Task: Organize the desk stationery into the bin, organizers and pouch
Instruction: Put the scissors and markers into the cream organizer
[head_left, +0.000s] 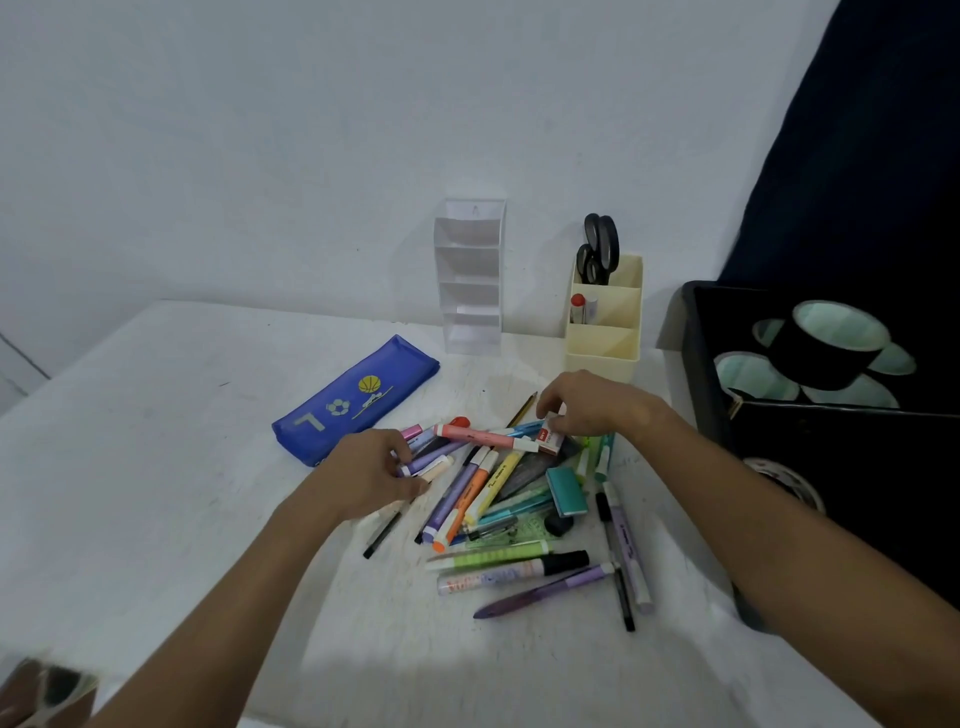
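While both hands work the marker pile (498, 499) mid-surface, left hand (371, 475) pinches a purple marker (423, 464), right hand (587, 405) pinches a boxed eraser (551, 440), sorting for the cream organizer (602, 325).

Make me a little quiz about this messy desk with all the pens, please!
1. True or false: the scissors stand in the back compartment of the cream organizer.
2. What does the right hand pinch: A) the small white and red box, B) a roll of tape, C) the blue pouch?
3. Fill in: the clear tiered organizer by the wall holds ____.

Key:
1. True.
2. A. The left hand meanwhile holds a purple marker at the edge of the pile.
3. Nothing; all its shelves show empty.
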